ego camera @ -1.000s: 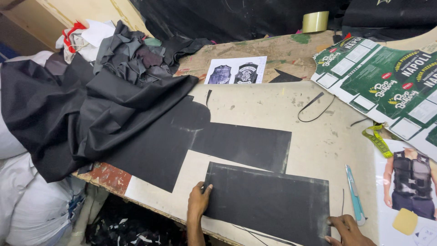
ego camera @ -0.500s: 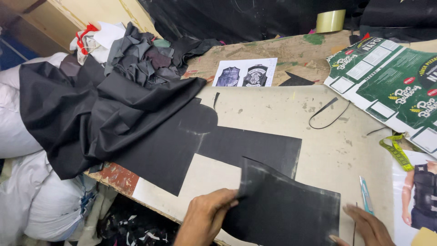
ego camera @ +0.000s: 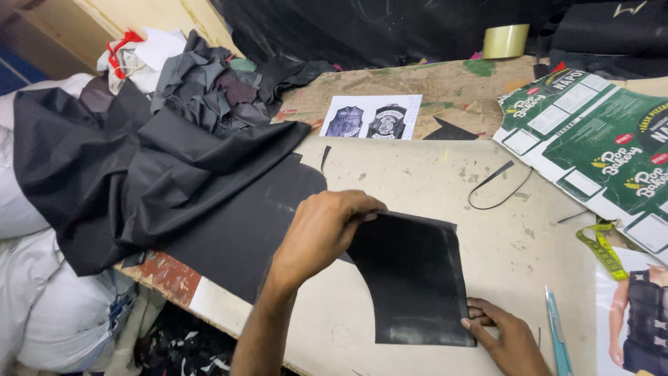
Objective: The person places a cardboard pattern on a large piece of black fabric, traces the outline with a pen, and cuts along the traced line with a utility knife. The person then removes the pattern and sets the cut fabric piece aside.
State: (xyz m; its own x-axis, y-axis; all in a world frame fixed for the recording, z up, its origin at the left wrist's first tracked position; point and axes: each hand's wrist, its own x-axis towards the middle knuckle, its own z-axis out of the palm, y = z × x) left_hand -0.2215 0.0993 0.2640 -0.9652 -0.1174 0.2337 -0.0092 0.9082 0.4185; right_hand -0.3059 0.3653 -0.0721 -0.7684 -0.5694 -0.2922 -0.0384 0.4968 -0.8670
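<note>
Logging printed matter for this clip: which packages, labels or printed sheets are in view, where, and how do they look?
Flattened carton: table's right, unfolded, green with white panels.
Printed sheet: table's far middle, white rectangle, two dark vests pictured.
Picture sheet: right edge, person in dark vest, partly cropped.

A worn beige table [ego camera: 431,174] carries black fabric [ego camera: 139,181], flattened green cartons [ego camera: 598,139], tape measure [ego camera: 602,247].
</note>
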